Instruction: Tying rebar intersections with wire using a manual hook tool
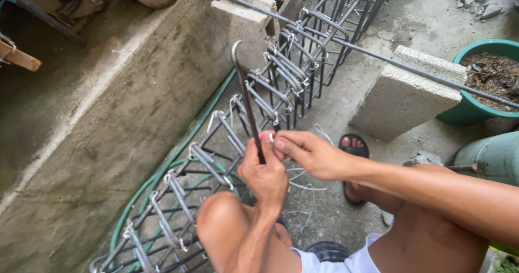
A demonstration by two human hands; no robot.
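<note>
Hands meet beside the rebar cage (281, 78): left hand (265, 173) fingers wrapped around the stiff hooked tie tool (246, 97), right hand (311, 154) fingers pinching thin, springy tie wire (303, 186) near its shank.

Left hand (265, 175) fisted; right hand (308, 153) fingers pinching beside it.

Dark matt steel hook tool (246, 97) — rough grey concrete block (405, 91).
</note>
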